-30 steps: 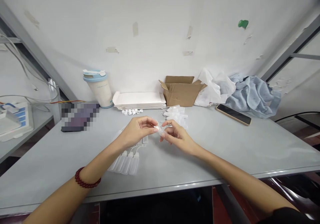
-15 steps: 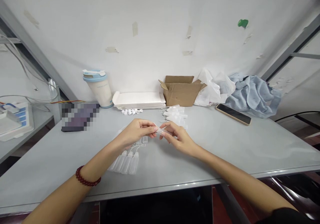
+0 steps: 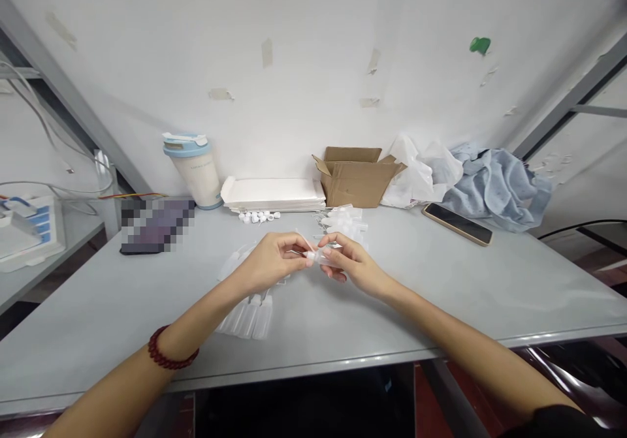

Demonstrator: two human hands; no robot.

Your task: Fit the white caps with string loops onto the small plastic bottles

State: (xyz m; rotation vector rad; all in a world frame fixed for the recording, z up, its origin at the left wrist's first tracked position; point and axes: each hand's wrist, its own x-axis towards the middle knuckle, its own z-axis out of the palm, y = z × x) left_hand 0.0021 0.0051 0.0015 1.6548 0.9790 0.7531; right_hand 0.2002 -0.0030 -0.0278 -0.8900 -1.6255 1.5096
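Above the middle of the grey table point(image 3: 441, 281), my left hand point(image 3: 274, 263) and my right hand point(image 3: 350, 262) meet at their fingertips. Between them is a small translucent plastic bottle point(image 3: 321, 256). My right hand's fingers wrap its body, and my left hand pinches a small white piece at its tip. A row of similar finished bottles point(image 3: 247, 314) lies on the table under my left forearm. More loose bottles point(image 3: 345, 219) are piled just beyond my hands. Several small white caps point(image 3: 257, 217) lie further back.
Along the back wall stand a blue-lidded tumbler point(image 3: 193, 170), a stack of flat white boxes point(image 3: 272, 194), an open cardboard box point(image 3: 355, 177), a white plastic bag point(image 3: 416, 170) and a blue cloth point(image 3: 494, 187). A phone point(image 3: 456, 223) lies at right. A dark pixelated object point(image 3: 154, 226) lies left.
My two hands have drawn closer together and shifted slightly right, so the left fingertips now touch the bottle's tip. Nothing else on the table has moved.
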